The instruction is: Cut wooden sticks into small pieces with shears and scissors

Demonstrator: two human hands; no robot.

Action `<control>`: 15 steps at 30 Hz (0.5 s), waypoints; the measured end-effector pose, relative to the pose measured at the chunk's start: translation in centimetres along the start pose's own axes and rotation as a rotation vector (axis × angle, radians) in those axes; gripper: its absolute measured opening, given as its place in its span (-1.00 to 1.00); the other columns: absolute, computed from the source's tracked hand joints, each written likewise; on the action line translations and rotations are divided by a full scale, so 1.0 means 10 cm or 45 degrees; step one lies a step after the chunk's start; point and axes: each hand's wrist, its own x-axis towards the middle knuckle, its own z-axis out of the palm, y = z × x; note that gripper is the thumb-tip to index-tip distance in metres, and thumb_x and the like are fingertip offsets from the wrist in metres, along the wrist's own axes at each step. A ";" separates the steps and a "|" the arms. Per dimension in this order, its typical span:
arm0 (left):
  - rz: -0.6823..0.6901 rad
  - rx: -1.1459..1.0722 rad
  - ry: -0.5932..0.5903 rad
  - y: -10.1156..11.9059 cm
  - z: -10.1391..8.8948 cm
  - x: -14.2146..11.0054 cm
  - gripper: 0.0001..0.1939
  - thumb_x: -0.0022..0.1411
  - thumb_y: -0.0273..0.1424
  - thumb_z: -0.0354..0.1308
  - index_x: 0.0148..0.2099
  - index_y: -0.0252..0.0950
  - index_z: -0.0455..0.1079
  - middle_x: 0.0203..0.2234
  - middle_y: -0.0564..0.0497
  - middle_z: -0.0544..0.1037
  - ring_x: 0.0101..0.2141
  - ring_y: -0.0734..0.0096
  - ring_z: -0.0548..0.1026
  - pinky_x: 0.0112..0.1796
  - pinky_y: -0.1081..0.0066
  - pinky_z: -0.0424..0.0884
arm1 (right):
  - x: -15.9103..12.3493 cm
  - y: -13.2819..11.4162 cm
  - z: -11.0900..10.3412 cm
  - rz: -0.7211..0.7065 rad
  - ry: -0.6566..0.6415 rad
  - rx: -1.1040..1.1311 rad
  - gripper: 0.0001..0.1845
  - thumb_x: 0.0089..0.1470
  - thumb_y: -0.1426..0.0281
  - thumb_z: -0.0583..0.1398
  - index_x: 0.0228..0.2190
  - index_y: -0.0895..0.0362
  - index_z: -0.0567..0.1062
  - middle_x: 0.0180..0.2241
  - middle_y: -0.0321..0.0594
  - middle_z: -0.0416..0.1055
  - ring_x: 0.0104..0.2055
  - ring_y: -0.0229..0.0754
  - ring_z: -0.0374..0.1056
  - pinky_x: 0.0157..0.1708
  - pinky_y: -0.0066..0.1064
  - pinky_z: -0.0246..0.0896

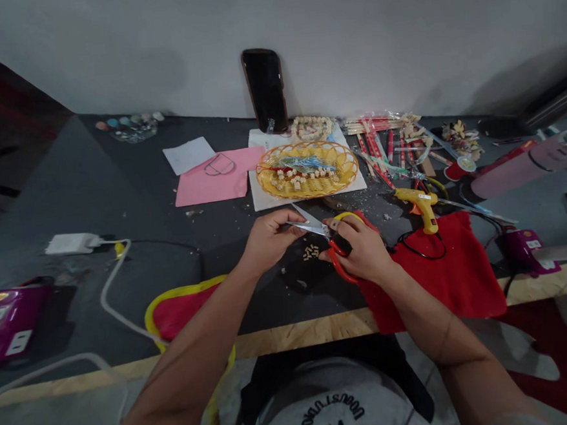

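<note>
The right hand [364,249] grips red-handled scissors [336,241] near the table's near edge, blades pointing left. The left hand [266,239] pinches something small at the blades, above cut bits [309,253].

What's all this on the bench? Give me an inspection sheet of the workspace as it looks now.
Surface: dark table, wooden front edge.
Job's things: red-handled scissors; small cut pieces beneath.
Clutter: yellow basket, pink paper, glue gun, red cloth, phone.
Grippers: right hand holds the scissors; left hand pinches something at the blades.
Cables: white cord, black wire.
Surroundings: grey wall.
</note>
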 end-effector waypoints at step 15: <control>0.023 0.104 0.020 0.04 -0.01 0.00 -0.94 -0.04 -0.47 0.20 -0.43 -0.30 0.49 -0.52 0.06 0.58 -0.47 0.46 0.49 -0.38 0.51 0.41 | 0.00 0.02 0.00 -0.032 0.015 -0.010 -0.41 0.04 0.12 0.27 0.06 0.10 0.39 -0.11 -0.05 0.40 -0.04 -0.01 0.36 -0.04 -0.19 0.36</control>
